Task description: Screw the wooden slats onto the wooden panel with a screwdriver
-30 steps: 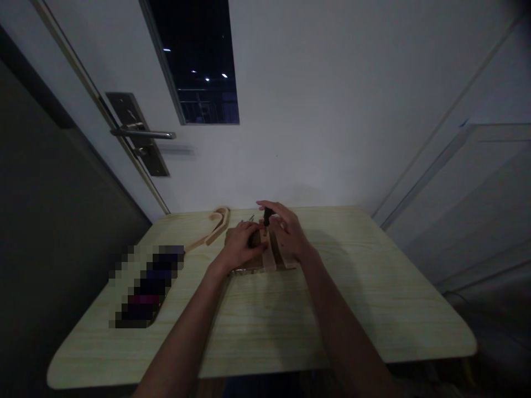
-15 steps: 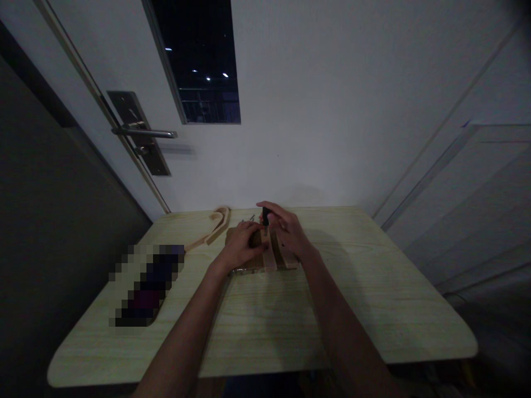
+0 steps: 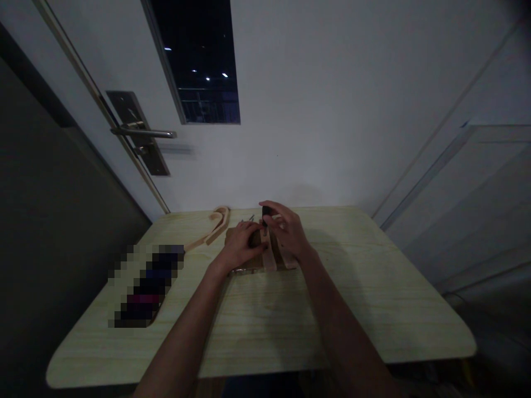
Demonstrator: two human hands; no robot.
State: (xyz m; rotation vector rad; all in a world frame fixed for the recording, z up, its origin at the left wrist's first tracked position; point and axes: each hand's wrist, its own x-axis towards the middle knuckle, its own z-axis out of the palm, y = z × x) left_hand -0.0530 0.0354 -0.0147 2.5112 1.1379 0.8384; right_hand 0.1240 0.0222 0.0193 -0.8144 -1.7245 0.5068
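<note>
My right hand (image 3: pixel 290 229) is closed round the black handle of a screwdriver (image 3: pixel 266 211), held upright. Its metal end points down at the far part of a pale wooden strip (image 3: pixel 269 258); whether the tip touches is too dim to tell. Thumb and fingers of my left hand (image 3: pixel 240 243) grip that strip from the left side. Under both hands lies a brown cardboard piece (image 3: pixel 249 271) with a shiny near edge. A second pale wooden strip (image 3: pixel 288 261) rests on it, partly hidden by my right hand.
Small metal pieces, perhaps screws (image 3: pixel 251 217), lie beyond my left hand. A curved wooden hook (image 3: pixel 224 221) is at the back left of the table (image 3: pixel 373 309). A blurred-out phone-like object (image 3: pixel 149 287) lies on the left. Behind the table rises a white door (image 3: pixel 315 110) with a metal handle (image 3: pixel 145 132).
The fingers of my right hand have shifted slightly around the screwdriver handle, with the thumb now further left. My left hand stays in place on the strip.
</note>
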